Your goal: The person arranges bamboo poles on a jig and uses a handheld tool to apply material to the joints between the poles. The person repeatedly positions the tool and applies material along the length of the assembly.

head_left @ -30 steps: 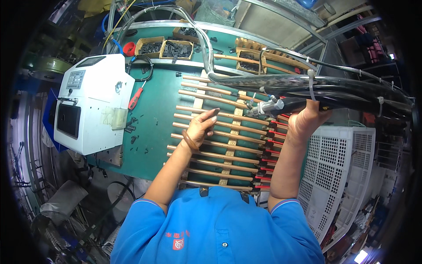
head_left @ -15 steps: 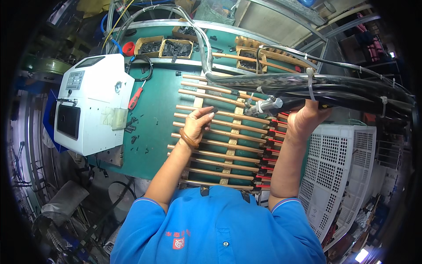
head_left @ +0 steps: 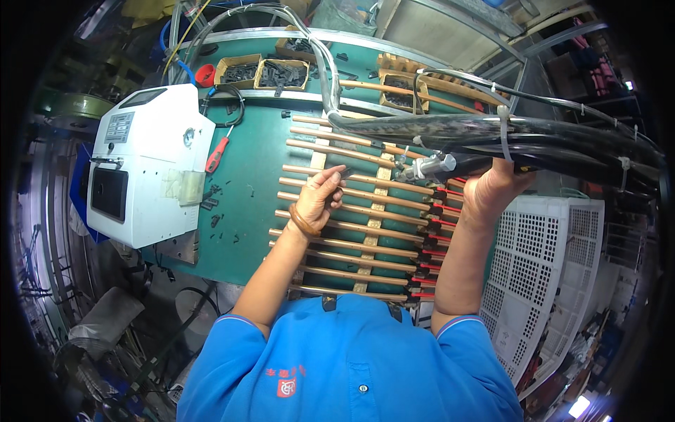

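We find the left hand [head_left: 318, 202] pinching a black piece [head_left: 347, 172]; the right hand's [head_left: 491, 195] grip is hidden. Lower rods [head_left: 394, 216] carry black fittings [head_left: 420, 273]; what remains, we cannot confirm.

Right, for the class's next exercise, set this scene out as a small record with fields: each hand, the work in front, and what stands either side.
Left hand: pinches a small black piece over the copper-coloured rods
Right hand: raised at the black hoses; grip hidden
Work: rods lying side by side over the green bench
Left side: white machine; red-handled screwdriver
Right side: white perforated crate
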Demonstrator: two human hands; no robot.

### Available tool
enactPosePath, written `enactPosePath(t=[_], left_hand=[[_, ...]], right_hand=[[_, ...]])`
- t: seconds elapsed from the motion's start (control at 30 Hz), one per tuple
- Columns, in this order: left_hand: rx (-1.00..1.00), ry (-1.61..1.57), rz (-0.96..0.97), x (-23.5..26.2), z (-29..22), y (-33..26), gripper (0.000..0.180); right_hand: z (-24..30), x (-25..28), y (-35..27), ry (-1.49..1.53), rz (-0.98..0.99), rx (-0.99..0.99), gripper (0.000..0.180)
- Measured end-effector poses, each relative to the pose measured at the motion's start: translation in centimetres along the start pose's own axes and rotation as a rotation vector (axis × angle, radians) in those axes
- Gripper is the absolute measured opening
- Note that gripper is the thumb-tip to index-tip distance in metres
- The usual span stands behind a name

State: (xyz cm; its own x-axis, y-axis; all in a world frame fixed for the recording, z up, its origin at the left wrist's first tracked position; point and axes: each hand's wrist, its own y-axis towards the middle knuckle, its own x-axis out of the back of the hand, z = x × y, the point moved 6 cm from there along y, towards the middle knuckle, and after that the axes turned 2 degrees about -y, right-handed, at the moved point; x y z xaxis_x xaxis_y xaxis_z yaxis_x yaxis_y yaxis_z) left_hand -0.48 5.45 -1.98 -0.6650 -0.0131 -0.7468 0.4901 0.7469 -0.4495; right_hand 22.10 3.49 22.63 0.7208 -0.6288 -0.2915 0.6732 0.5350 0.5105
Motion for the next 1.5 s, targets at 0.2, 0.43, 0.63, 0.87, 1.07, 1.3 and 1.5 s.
enactPosePath(t=[0.2,0.43,0.63,0.87,1.07,1.3,1.5], left_hand=[[-0.042,0.351,-0.031,-0.3,-0.5,0.4,0.026],[-0.312,0.732,-0.014,-1.1,-1.5,2.5,0.025],[-0.384,1.412,-0.043,-4.8,-3.7,5.0,0.024],[0.209,1.185,0.693,-4.7,-1.5,3.4,0.022],[0.472,0.790,1.353,-6.1,6.1,-13.2,0.027],[0.280,1.092,0.988,-6.1,5.2,-16.2,0.023],[0.375,1.089,0.963,-5.3,4.3,-16.5,0.028]], right_hand=[[-0.1,0.0,0.1,-0.016,0.021,-0.002,0.036],[-1.0,0.8,0.2,-0.038,0.048,0.018,0.044],[-4.7,3.3,0.0,-0.166,-0.039,0.017,0.044],[-1.1,-2.0,-0.3,0.152,0.263,-0.085,0.019],[-1.8,-1.1,0.3,0.122,0.262,-0.077,0.022],[-2.0,-0.5,0.3,-0.071,0.174,-0.033,0.033],[-4.0,3.3,-0.2,-0.328,0.009,0.034,0.043]])
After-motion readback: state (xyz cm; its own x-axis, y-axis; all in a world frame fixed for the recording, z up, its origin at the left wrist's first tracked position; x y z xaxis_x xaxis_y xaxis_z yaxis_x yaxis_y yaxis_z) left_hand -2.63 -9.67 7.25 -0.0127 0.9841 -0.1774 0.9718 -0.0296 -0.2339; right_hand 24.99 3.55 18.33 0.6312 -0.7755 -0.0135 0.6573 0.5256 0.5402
